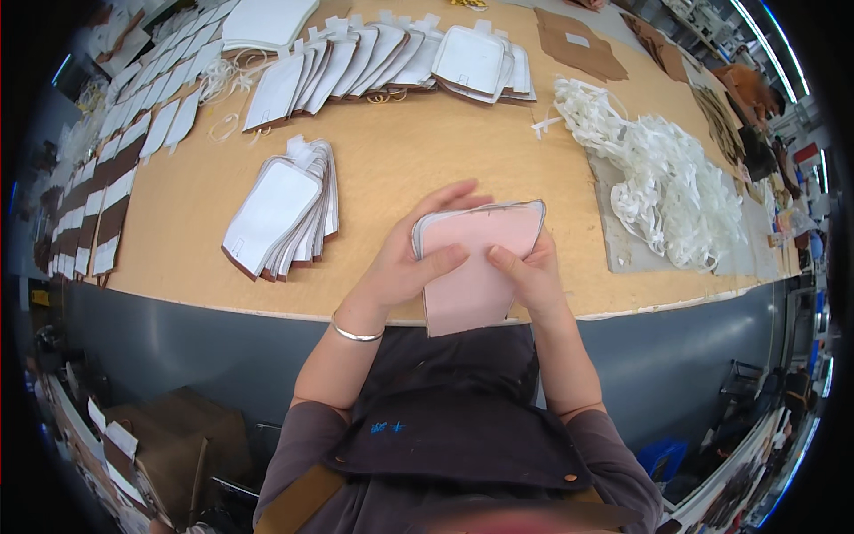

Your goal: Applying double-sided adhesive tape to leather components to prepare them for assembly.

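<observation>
Over the table's near edge I hold a stack of cut panels (471, 289) with a pale pink top face and rounded far corners. My left hand (414, 258) grips its left side, thumb flat on the pink face and fingers behind. On the right side my right hand (527, 271) holds it the same way, its thumb also on top. Left of my hands lies a fanned bundle of white panels with brown edges (280, 209), tabs pointing away from me. How many pieces are in the held stack is hidden.
Several white panel bundles (369, 58) line the back of the table (391, 165). White ribbon (672, 182) is heaped at the right on a grey board. Rows of brown and white pieces (107, 205) cover the left end. Brown sheets (578, 43) lie at the far right.
</observation>
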{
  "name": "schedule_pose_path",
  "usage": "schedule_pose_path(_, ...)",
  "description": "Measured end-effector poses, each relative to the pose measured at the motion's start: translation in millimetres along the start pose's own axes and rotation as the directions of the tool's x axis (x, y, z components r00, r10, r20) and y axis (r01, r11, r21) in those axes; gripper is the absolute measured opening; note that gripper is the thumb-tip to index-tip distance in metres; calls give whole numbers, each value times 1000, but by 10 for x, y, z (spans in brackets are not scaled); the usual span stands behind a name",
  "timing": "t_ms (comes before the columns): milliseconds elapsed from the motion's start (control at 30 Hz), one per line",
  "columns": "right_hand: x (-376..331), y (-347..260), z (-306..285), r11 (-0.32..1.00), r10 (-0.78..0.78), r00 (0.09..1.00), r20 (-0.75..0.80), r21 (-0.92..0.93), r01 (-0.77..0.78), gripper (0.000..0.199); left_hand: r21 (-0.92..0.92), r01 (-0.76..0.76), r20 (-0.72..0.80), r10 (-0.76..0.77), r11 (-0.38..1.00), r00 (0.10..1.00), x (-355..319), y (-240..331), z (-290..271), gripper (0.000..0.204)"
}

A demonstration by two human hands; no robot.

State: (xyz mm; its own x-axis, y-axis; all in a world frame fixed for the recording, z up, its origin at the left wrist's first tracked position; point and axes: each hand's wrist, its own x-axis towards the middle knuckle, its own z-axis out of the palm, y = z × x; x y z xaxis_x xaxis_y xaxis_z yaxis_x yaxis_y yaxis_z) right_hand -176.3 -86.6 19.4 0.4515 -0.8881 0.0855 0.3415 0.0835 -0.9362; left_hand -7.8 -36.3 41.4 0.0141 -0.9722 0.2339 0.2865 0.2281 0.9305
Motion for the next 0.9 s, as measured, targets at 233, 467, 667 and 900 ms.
schedule_pose_path(233, 33, -175, -85, 981, -41, 986, 161, -180, 70, 36, -107, 79, 99, -68, 991, 993, -40, 36, 18, 37)
schedule_pose_path(467, -58, -69, 144, 998, 23, 995, -92, -50, -27, 27, 229, 41, -148, -7, 973, 989, -73, -116, 87, 34)
schedule_pose_path(667, -87, -26, 177, 979, -115, 969, -219, -191, 72, 27, 823, -59, -228, 424, 565, 877, -76, -42, 191, 42)
schedule_pose_path(900, -126, -81, -22, 994, 4, 997, -83, 109, 5, 23, 284, -166, -230, 235, 944, 944, -203, 32, 58, 28)
